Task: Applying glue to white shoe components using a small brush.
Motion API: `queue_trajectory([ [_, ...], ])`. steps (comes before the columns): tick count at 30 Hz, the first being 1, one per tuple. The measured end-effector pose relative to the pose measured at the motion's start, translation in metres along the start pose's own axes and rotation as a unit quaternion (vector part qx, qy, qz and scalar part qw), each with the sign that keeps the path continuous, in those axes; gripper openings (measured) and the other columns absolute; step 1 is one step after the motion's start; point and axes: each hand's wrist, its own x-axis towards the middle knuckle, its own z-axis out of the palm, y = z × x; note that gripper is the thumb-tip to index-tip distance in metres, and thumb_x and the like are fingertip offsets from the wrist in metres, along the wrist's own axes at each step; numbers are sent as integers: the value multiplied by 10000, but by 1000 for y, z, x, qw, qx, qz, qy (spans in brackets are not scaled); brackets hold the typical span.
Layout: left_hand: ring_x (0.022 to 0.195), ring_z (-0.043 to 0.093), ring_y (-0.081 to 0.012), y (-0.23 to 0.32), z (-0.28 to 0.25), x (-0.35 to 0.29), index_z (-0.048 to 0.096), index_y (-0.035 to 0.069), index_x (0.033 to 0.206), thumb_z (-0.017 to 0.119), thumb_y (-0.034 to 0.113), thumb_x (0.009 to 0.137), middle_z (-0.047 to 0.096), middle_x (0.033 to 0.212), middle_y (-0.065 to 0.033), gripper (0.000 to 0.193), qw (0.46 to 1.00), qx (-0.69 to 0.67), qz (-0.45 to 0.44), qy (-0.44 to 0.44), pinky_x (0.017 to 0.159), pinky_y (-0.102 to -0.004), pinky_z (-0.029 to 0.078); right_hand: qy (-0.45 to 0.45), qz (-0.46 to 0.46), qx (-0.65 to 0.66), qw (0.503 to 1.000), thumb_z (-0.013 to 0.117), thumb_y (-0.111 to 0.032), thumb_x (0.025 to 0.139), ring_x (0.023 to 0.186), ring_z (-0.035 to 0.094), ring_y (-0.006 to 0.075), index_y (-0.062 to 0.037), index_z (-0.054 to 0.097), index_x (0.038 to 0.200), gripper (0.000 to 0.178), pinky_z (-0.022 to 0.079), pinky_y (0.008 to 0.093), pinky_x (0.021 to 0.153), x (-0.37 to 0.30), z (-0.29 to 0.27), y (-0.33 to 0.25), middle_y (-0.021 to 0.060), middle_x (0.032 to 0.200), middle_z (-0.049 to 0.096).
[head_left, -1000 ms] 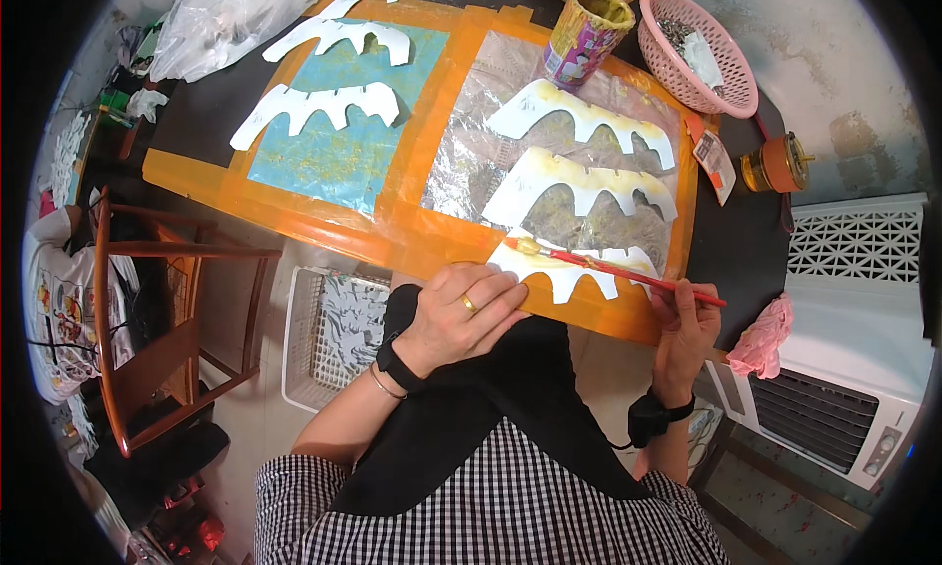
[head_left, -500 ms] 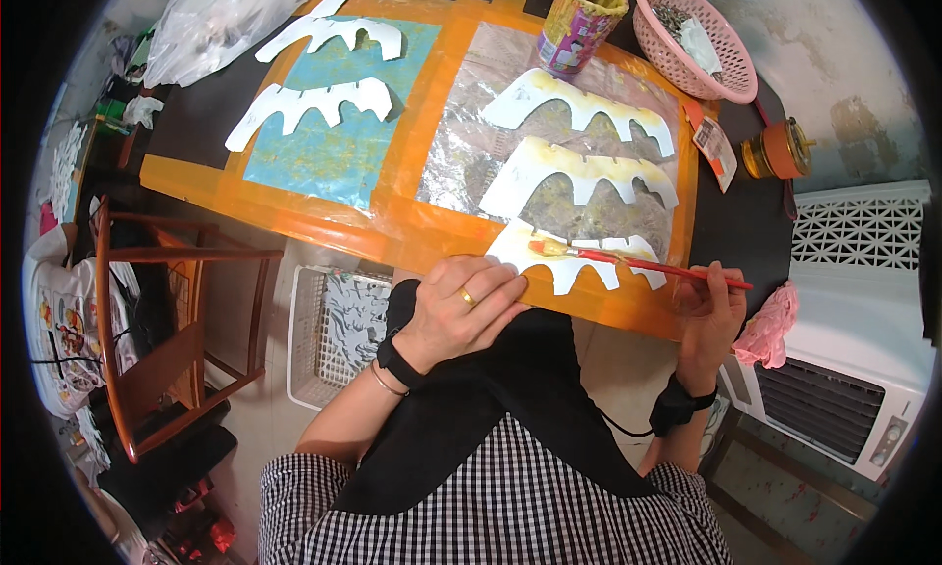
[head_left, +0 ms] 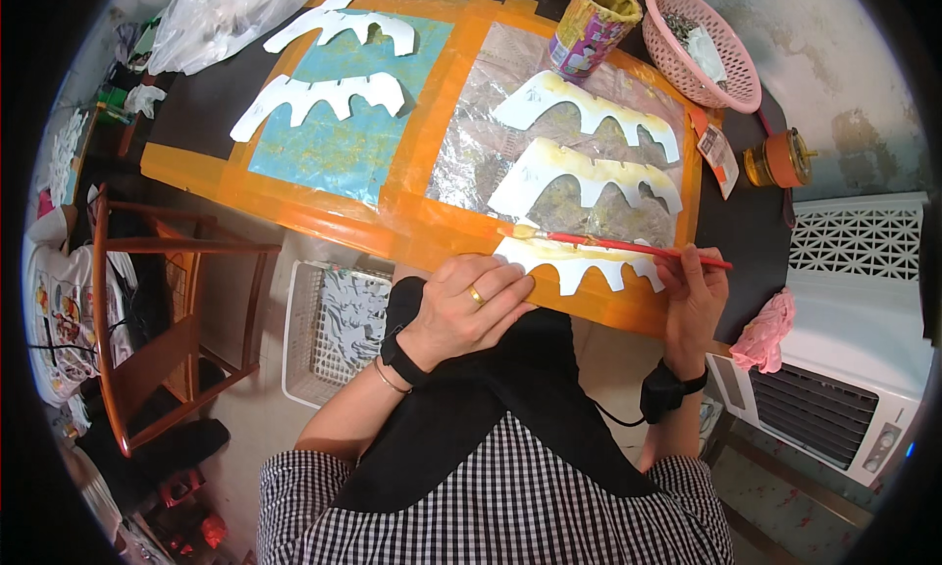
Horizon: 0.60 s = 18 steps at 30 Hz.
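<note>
My right hand (head_left: 695, 292) is closed around the red handle of a paintbrush (head_left: 628, 244). The brush's pale bristles rest at the upper left edge of the nearest white scalloped cutout (head_left: 579, 261), which has a yellowish wet smear along its top. My left hand (head_left: 476, 295) has its fingers pressed together over the left end of that cutout, at the table's front edge. Two more white cutouts with yellowish top edges, one in the middle (head_left: 589, 178) and one farther back (head_left: 589, 114), lie beyond it on a clear-covered panel.
A yellow-smeared tin (head_left: 579, 50) stands behind the cutouts, beside a pink basket (head_left: 677, 45). Several white cutouts (head_left: 324, 96) lie on the blue panel (head_left: 334, 158) at left. A glass jar (head_left: 775, 158) sits at right. A wooden chair (head_left: 177, 246) and white crate (head_left: 334, 334) stand lower left.
The brush tip has moved left and up, from the cutout's face to its upper left edge. My right hand has shifted left with it; my left hand stays on the cutout.
</note>
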Motion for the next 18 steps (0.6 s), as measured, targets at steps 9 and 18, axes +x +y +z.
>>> queue_trajectory([
  [9,905,628,-205,0,-1,1,729,116,990,828,197,718,667,996,-9,301,1000,-2,0,-4,784,-334,513,-93,-82,38,992,583,-68,997,995,697,271,-28,522,1037,83,601,282,821,-2,3,-4,194,1069,677],
  [18,901,632,-213,0,-1,0,729,114,980,825,191,711,672,994,-12,296,1000,-7,-3,-1,781,-340,513,-83,-127,108,982,579,-25,984,1037,689,310,-42,496,1053,109,612,273,783,-9,-13,-10,195,1090,666],
])
